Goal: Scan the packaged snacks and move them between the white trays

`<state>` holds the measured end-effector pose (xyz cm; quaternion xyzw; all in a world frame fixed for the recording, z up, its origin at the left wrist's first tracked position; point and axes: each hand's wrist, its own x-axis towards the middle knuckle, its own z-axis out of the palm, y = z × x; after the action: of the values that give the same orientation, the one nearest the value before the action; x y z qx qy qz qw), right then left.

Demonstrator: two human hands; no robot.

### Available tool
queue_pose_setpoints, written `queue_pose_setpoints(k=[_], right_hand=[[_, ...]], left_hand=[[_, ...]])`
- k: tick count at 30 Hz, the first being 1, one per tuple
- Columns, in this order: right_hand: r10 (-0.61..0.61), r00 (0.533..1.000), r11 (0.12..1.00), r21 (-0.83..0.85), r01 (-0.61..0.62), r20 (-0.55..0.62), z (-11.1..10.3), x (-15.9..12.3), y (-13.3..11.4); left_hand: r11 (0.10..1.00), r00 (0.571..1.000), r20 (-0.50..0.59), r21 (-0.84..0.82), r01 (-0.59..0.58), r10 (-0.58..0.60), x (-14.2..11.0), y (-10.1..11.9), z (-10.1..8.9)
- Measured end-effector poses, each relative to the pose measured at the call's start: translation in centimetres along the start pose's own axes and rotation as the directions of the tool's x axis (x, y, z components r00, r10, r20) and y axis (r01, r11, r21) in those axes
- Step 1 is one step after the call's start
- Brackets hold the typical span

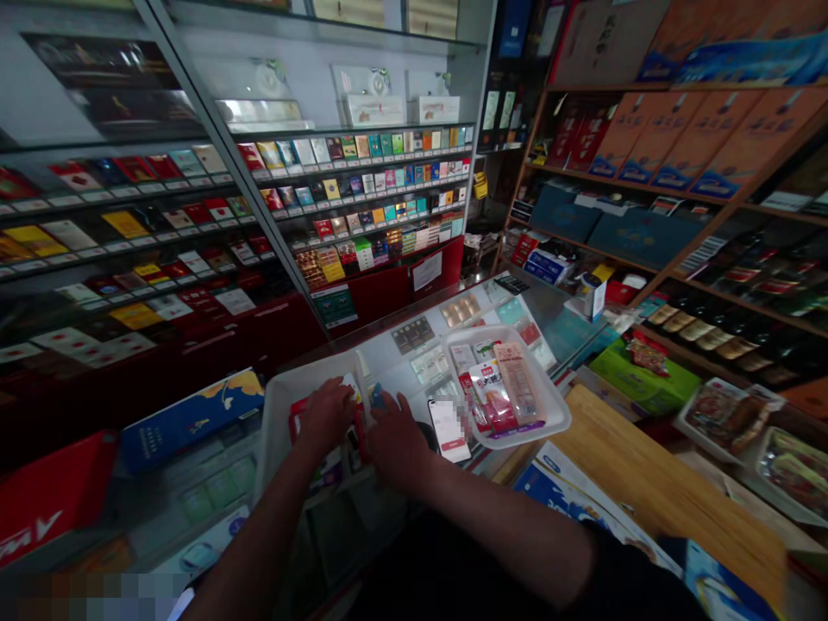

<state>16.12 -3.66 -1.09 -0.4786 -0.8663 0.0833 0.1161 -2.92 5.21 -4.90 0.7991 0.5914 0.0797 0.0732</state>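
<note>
My left hand point(327, 414) reaches into the left white plastic tray point(272, 431), fingers bent down over red, white and purple snack packets point(329, 470). What its fingers grip is hidden. At this tray's right side is my right hand point(398, 444), its fingers closed around a small blue packet point(376, 397), mostly covered by the hand. Just right of that hand, a phone point(448, 431) with a lit screen lies on the glass counter. A second white tray point(557, 414) holds several snack packets point(495, 397), red, white and pinkish.
Under the glass counter point(414, 366) lie flat packs. A blue box point(194, 418) and a red box point(58, 492) stand left. Shelves of cigarette packs point(388, 181) rise behind. To the right are a wooden board point(666, 483), a green box point(643, 375) and shelved bottles point(718, 332).
</note>
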Motion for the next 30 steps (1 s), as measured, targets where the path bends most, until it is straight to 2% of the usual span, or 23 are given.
queue_pose_setpoints(k=[7,13,18,24,30], right_hand=[[0.119,0.992,0.993,0.007,-0.119,-0.029,-2.0,-1.5,4.2],[0.247,0.968,0.969,0.018,-0.246,-0.046,-3.4,-3.7,9.7],[0.388,0.919,0.921,0.060,-0.385,-0.072,-4.2,-6.2,15.1],[0.485,0.873,0.874,-0.002,-0.486,-0.059,-5.4,-8.9,21.1],[0.634,0.773,0.773,0.019,-0.634,0.026,-4.7,-11.7,25.3]], left_hand=[[0.991,0.985,-0.122,-0.036,-0.127,0.122,2.0,5.6,-0.4],[0.974,0.972,-0.156,-0.112,-0.196,0.178,3.5,11.8,-0.2],[0.965,0.979,-0.091,-0.173,-0.195,0.181,4.5,18.0,0.7],[0.957,0.985,0.053,-0.251,-0.148,0.166,5.4,24.5,2.7],[0.973,0.967,0.223,-0.218,-0.076,0.126,6.7,29.4,5.1]])
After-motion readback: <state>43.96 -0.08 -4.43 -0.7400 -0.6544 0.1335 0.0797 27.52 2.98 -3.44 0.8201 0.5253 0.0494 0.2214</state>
